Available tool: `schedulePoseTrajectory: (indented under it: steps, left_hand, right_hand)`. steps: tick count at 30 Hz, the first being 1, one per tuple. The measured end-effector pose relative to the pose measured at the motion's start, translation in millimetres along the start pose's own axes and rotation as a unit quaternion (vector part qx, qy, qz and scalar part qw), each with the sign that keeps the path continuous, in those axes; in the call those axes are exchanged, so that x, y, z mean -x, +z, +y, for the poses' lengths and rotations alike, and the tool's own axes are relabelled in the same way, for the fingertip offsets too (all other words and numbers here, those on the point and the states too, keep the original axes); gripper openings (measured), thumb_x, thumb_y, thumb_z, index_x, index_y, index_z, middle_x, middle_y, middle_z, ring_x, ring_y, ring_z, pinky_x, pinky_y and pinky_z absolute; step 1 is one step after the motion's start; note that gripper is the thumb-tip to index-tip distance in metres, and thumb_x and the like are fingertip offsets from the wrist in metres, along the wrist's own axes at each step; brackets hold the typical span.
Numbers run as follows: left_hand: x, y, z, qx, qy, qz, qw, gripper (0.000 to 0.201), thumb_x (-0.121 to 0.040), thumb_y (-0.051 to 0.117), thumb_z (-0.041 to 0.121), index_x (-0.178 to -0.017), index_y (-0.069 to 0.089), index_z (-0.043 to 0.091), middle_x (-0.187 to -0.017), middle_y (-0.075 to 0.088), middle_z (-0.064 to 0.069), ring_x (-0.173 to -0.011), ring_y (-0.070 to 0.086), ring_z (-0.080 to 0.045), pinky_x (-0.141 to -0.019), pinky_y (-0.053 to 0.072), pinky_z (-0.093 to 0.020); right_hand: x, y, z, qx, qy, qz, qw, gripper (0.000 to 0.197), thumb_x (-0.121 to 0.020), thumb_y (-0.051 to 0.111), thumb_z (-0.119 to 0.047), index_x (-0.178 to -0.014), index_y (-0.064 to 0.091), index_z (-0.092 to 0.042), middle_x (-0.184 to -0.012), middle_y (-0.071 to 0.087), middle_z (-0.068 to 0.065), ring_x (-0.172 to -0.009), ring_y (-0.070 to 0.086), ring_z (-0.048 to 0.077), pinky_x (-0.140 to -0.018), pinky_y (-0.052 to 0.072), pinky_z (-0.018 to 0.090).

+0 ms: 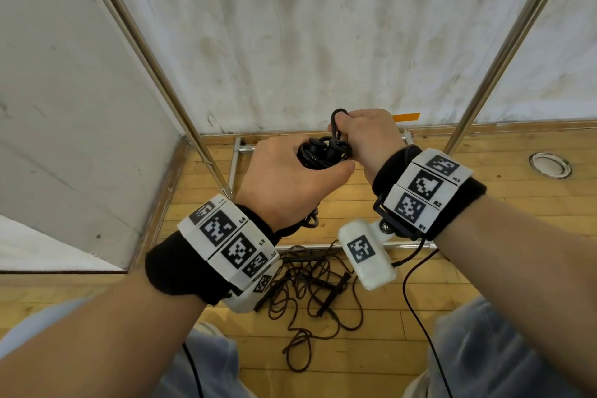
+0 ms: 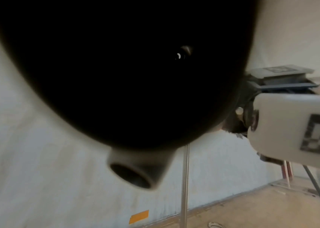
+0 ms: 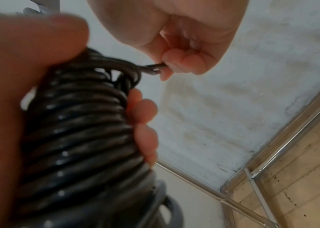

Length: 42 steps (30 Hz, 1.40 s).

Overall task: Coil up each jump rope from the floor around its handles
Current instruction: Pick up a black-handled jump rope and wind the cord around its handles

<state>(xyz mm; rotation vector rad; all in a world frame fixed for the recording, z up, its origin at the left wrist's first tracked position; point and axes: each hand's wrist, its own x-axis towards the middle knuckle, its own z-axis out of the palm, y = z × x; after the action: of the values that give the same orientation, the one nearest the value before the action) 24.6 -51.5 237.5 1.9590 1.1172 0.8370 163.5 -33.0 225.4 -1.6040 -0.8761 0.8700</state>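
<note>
Two hands work at chest height: the left hand (image 1: 284,178) grips the coiled rope (image 3: 81,131), the right hand (image 1: 365,136) pinches its end loop (image 1: 339,115), which may slip and unwind the turns.

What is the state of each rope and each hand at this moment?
left hand: grips the coiled jump rope.
coiled jump rope: wound tightly around its handles, held in the air.
right hand: pinches the rope's last loop.
loose jump ropes: tangled on the floor.
</note>
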Motion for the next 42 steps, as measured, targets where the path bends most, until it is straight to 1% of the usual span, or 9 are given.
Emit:
schedulePoseTrajectory:
  steps: [6,11,15,20,27,30,35,38,42]
  left_hand:
    - [-4.3,-3.2,-6.6,0.071,-0.053,-0.006,0.996,0.023,-0.078,0.073,0.03,-0.079,0.063,0.009,-0.064,0.065,-0.012,-0.055,0.066,-0.027,-0.04,0.051,-0.026]
    - [-12.5,-7.1,-12.9,0.044,-0.061,0.044,0.996,0.025,-0.076,0.075,0.038,-0.087,0.06,0.022,-0.07,0.066,-0.002,-0.052,0.063,-0.016,-0.044,0.047,-0.023]
    - [-10.4,-1.5,-12.1,0.039,-0.043,0.075,0.995,0.035,-0.076,0.076,0.042,-0.099,0.057,0.025,-0.08,0.064,0.008,-0.057,0.062,-0.007,-0.048,0.046,-0.017]
    - [-14.1,-3.7,-12.7,0.035,-0.022,0.085,0.996,0.029,-0.072,0.08,0.042,-0.084,0.057,0.029,-0.072,0.065,0.009,-0.06,0.063,-0.005,-0.053,0.049,-0.02]
    - [-14.0,-0.2,-7.2,0.079,-0.022,-0.009,0.997,0.03,-0.072,0.063,0.034,-0.102,0.059,0.034,-0.096,0.064,0.012,-0.09,0.064,-0.01,-0.082,0.054,-0.032]
    - [-14.9,-4.0,-0.8,0.154,-0.023,-0.011,0.988,0.018,-0.084,0.057,0.035,-0.094,0.068,0.025,-0.086,0.069,0.009,-0.085,0.065,-0.008,-0.08,0.053,-0.029]
    - [-20.8,-14.2,0.1,0.147,-0.031,0.005,0.989,0.005,-0.084,0.067,0.023,-0.082,0.068,0.018,-0.084,0.069,-0.005,-0.085,0.066,-0.029,-0.085,0.054,-0.05]
    - [-21.2,-16.2,0.8,0.125,-0.026,0.008,0.992,0.007,-0.081,0.072,0.024,-0.079,0.069,0.019,-0.078,0.068,-0.001,-0.077,0.065,-0.019,-0.083,0.055,-0.049]
    - [-21.9,-15.2,6.4,0.127,-0.032,0.036,0.991,0.011,-0.071,0.063,0.026,-0.075,0.063,0.015,-0.079,0.067,-0.015,-0.087,0.065,-0.038,-0.082,0.053,-0.054]
  right_hand:
    - [0.8,-5.5,-2.2,-0.024,-0.011,-0.052,0.998,0.032,-0.091,0.051,-0.013,-0.061,0.062,-0.009,-0.052,0.053,0.006,-0.05,0.051,0.021,-0.058,0.047,0.034]
    - [12.4,0.6,-7.5,-0.072,-0.052,-0.072,0.993,0.027,-0.095,0.05,-0.015,-0.082,0.064,0.004,-0.071,0.059,0.013,-0.061,0.059,0.023,-0.062,0.054,0.037]
    - [19.3,-2.4,-14.1,-0.092,-0.069,-0.063,0.991,0.025,-0.095,0.051,-0.014,-0.076,0.064,-0.004,-0.071,0.06,0.011,-0.061,0.06,0.022,-0.061,0.054,0.035]
    - [25.9,-7.0,-16.3,-0.082,-0.098,-0.06,0.99,0.025,-0.094,0.052,-0.015,-0.082,0.063,0.004,-0.073,0.064,0.014,-0.068,0.065,0.028,-0.073,0.057,0.045]
    - [28.0,-8.8,-18.9,-0.015,-0.142,-0.062,0.988,0.025,-0.094,0.052,-0.014,-0.084,0.066,0.006,-0.075,0.064,0.019,-0.077,0.064,0.035,-0.081,0.053,0.051]
    - [29.1,-11.4,-21.2,-0.001,-0.17,-0.07,0.983,0.022,-0.093,0.053,-0.012,-0.082,0.068,-0.001,-0.07,0.064,0.007,-0.07,0.063,0.023,-0.08,0.056,0.042]
    - [28.0,-12.5,-20.7,-0.015,-0.176,-0.043,0.983,0.014,-0.086,0.063,-0.012,-0.088,0.069,-0.024,-0.069,0.067,-0.009,-0.066,0.063,0.004,-0.066,0.052,0.021]
    - [27.5,-12.6,-20.5,-0.013,-0.173,-0.034,0.984,0.008,-0.082,0.068,-0.016,-0.082,0.069,-0.024,-0.07,0.07,-0.009,-0.068,0.067,0.004,-0.067,0.055,0.02]
    - [28.9,-11.8,-23.0,-0.018,-0.19,-0.041,0.981,0.014,-0.082,0.068,-0.011,-0.077,0.067,-0.025,-0.064,0.068,-0.009,-0.065,0.067,0.006,-0.068,0.056,0.022]
